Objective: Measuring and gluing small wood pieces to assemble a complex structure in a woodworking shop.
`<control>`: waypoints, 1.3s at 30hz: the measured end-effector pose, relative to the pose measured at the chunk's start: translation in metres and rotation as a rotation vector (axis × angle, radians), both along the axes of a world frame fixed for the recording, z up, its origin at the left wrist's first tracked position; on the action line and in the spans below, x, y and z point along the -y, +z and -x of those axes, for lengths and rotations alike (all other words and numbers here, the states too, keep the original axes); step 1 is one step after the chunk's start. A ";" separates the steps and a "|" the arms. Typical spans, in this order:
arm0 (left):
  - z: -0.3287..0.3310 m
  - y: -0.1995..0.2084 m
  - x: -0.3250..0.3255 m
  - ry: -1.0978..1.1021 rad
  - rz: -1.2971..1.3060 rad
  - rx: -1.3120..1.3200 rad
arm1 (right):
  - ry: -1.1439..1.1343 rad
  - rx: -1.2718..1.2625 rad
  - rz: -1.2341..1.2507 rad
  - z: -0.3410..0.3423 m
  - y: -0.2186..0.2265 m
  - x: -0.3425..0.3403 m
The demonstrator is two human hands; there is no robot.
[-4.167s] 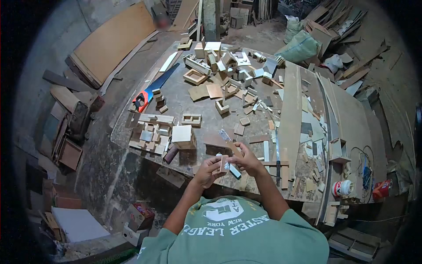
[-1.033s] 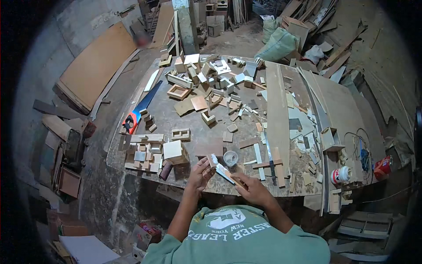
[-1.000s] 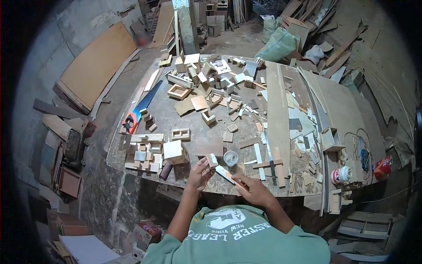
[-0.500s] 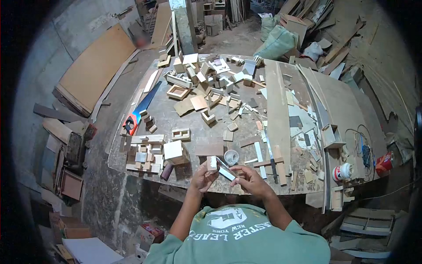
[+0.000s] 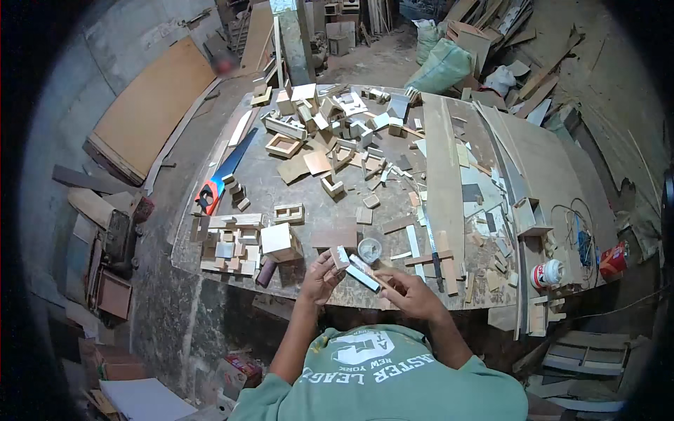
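Note:
My left hand (image 5: pixel 321 279) is closed around a small wooden block (image 5: pixel 339 257) whose upper face is whitish. From the block a slim white strip with a dark edge (image 5: pixel 364 278) slants down toward my right hand (image 5: pixel 411 293). Whether strip and block are joined I cannot tell. The right fingers pinch a thin light-coloured stick (image 5: pixel 382 282), held close to the strip. Just beyond the hands stands a round tub with whitish contents (image 5: pixel 369 250). Left of it lies a flat brown board (image 5: pixel 334 232).
A pale wooden box (image 5: pixel 281 242) and a cluster of small blocks (image 5: pixel 235 244) sit to the left, near an orange-handled saw (image 5: pixel 208 197). Many offcuts are heaped at the far side. A dark-handled blade (image 5: pixel 437 265) and a white tub (image 5: pixel 546 274) are on the right.
My right hand has shifted slightly to the right and drawn back from the strip's end. The block in my left hand has tilted, showing its pale face differently.

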State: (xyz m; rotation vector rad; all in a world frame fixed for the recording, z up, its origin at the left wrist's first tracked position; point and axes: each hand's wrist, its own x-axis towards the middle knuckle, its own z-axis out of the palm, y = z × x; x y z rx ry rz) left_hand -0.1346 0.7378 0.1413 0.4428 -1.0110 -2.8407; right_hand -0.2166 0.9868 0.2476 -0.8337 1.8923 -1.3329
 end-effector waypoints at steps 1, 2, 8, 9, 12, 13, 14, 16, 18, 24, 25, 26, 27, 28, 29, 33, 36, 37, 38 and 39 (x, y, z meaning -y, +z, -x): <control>0.000 -0.002 0.000 -0.006 0.014 -0.013 | 0.000 0.000 -0.001 -0.001 0.004 0.004; 0.000 -0.003 0.002 -0.038 -0.030 -0.049 | -0.051 -0.118 0.015 -0.002 0.006 0.008; 0.002 0.007 -0.008 -0.013 -0.019 -0.018 | -0.059 -0.327 -0.099 -0.010 -0.003 0.020; 0.001 0.005 -0.007 -0.010 -0.040 -0.030 | -0.055 -0.328 -0.098 -0.011 -0.005 0.020; 0.002 0.006 -0.007 0.018 -0.023 0.015 | -0.069 -0.336 -0.012 -0.017 -0.011 0.014; 0.002 0.004 -0.006 0.026 -0.014 0.022 | -0.057 -0.341 -0.022 -0.018 -0.008 0.012; 0.001 0.003 -0.006 0.026 -0.021 0.009 | -0.045 -0.345 -0.032 -0.019 -0.006 0.009; 0.000 0.002 -0.004 0.024 -0.022 -0.005 | -0.031 -0.339 -0.043 -0.018 -0.003 0.004; 0.000 -0.004 -0.001 0.016 -0.014 -0.012 | -0.021 -0.320 -0.047 -0.017 0.005 0.001; 0.006 0.008 -0.008 -0.015 -0.008 -0.011 | -0.124 -0.320 0.017 -0.009 0.005 0.015; 0.006 0.011 -0.008 -0.015 0.002 -0.010 | -0.130 -0.313 0.037 -0.008 0.002 0.019; 0.005 0.013 -0.009 -0.004 -0.004 0.002 | -0.103 -0.340 0.022 -0.006 -0.003 0.021; 0.005 0.008 -0.007 -0.004 -0.003 0.001 | -0.103 -0.340 0.023 -0.008 -0.004 0.020; 0.005 0.007 -0.004 -0.008 -0.033 -0.031 | -0.081 -0.331 0.009 -0.010 -0.004 0.019; 0.005 0.006 -0.002 -0.013 -0.064 -0.063 | -0.059 -0.323 -0.006 -0.012 -0.004 0.017; 0.000 0.003 0.002 0.031 0.000 -0.006 | -0.040 -0.310 -0.078 -0.017 -0.005 0.005; -0.001 0.004 0.003 0.023 0.007 0.018 | -0.041 -0.317 -0.044 -0.013 0.005 0.005; -0.001 0.006 0.002 0.028 0.005 0.013 | -0.060 -0.267 -0.072 -0.011 0.008 0.005; 0.000 0.007 0.002 -0.008 -0.003 -0.006 | -0.070 -0.281 -0.052 -0.010 0.017 0.009; 0.000 0.008 0.000 -0.012 -0.004 -0.006 | -0.074 -0.280 -0.053 -0.011 0.014 0.012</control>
